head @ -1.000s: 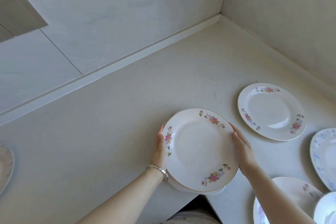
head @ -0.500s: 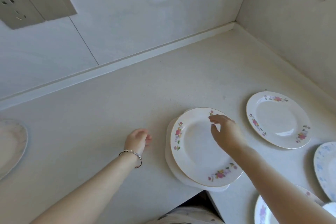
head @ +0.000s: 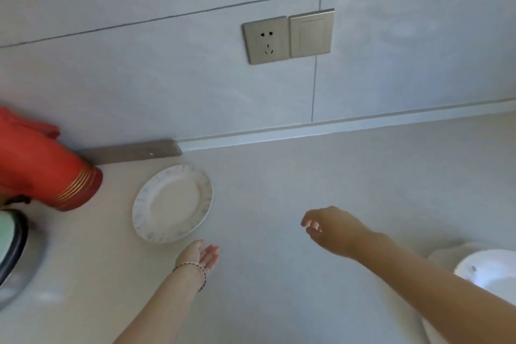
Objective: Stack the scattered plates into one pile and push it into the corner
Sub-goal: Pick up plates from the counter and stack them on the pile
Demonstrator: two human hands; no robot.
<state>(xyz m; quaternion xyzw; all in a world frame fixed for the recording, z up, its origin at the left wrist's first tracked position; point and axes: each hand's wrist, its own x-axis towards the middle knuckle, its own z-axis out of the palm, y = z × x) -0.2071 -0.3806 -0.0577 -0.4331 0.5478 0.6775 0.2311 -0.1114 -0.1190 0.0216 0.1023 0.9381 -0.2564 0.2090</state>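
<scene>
Pale grey-beige countertop [head: 279, 301], matte, plain, filling the lower half of the head view. Behind it a wall [head: 139, 78] of big light-grey tiles w/ thin dark grout lines, one horiz., one vert. Low raised strip [head: 335, 127] of the same pale material where counter meets wall. On the wall, side by side and touching: brushed-metal socket [head: 265, 39] on the left, blank-faced switch plate [head: 310, 33] on the right. Flat grey metal bar [head: 134, 151] along the wall foot, ending where the pale strip begins.

At far left, red flask [head: 42, 170] w/ gold bands near its base, standing on the counter close to the wall. Below it, cut by the frame edge, a pale green item w/ dark rim [head: 11, 240]; can't tell what it is.

Blue-patterned plate [head: 172, 203] flat on the counter, face up, just right of the flask's base, apart from it, near the wall.

Left hand [head: 199, 255] just below-right of that plate's rim, near but apparently not touching; palm turned up and inward, fingers relaxed, slightly apart, holding nothing. Thin beaded bracelet [head: 192, 267] on the wrist.

Right hand [head: 332, 227] over bare counter, well right of the plate, back of hand up, fingers loosely curled w/ tips apart, nothing in them.

At the lower right edge, white plate [head: 491, 268] partly hidden behind the right forearm, w/ what looks like a 2nd rim under it; well apart from the blue-patterned one.
</scene>
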